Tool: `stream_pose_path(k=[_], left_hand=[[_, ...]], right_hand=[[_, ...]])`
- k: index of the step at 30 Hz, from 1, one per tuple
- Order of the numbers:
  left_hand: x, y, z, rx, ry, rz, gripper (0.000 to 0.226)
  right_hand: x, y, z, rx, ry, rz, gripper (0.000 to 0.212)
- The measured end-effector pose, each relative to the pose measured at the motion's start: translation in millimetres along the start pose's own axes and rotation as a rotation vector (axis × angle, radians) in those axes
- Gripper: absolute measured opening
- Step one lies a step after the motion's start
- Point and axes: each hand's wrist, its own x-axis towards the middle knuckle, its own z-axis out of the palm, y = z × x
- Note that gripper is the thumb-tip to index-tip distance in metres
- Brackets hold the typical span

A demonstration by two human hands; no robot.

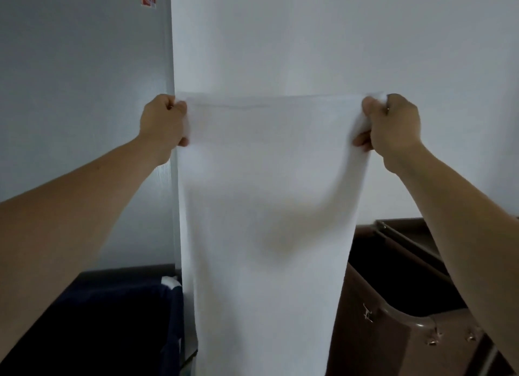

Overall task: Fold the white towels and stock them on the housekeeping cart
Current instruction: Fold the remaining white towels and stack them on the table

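While white towel hangs full length, L hand & R hand pinch top corners: fold not begun; next, bring corners together evenly.

left hand + right hand grip top corners | white towel hangs spread | brown cart behind
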Motion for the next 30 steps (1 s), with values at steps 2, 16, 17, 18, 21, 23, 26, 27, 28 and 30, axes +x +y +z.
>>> stream_pose_path(k=[2, 16, 17, 18, 21, 23, 26, 27, 28, 30], left_hand=[[-2, -2, 3, -0.02, -0.023, -0.026, 0.017], [-7, -38, 47, -0.123, -0.1, -0.233, 0.01], [-4, -37, 52, -0.119, -0.088, -0.224, 0.014], [0, -36, 57, -0.123, -0.073, -0.217, 0.019], [11, -27, 67, -0.169, -0.008, -0.198, 0.029], [16, -18, 71, -0.178, 0.041, -0.166, 0.014], [17, -8, 71, -0.168, 0.097, -0.126, 0.018], [14, -6, 69, -0.174, 0.114, -0.111, 0.02], [11, -6, 67, -0.182, 0.134, -0.096, 0.02], [1, -7, 61, -0.198, 0.165, -0.088, 0.02]], right_hand=[[0, 0, -5, -0.003, 0.0, 0.001, 0.021], [0, 58, 7, 0.218, -0.169, 0.204, 0.018], [4, 62, 10, 0.231, -0.163, 0.204, 0.019], [8, 65, 12, 0.243, -0.153, 0.196, 0.019], [20, 70, 18, 0.312, -0.114, 0.152, 0.017], [26, 74, 21, 0.365, -0.098, 0.115, 0.015], [32, 80, 24, 0.451, -0.119, 0.059, 0.015], [32, 82, 25, 0.469, -0.129, 0.048, 0.015], [32, 83, 26, 0.483, -0.137, 0.043, 0.015], [28, 86, 28, 0.5, -0.156, 0.05, 0.016]])
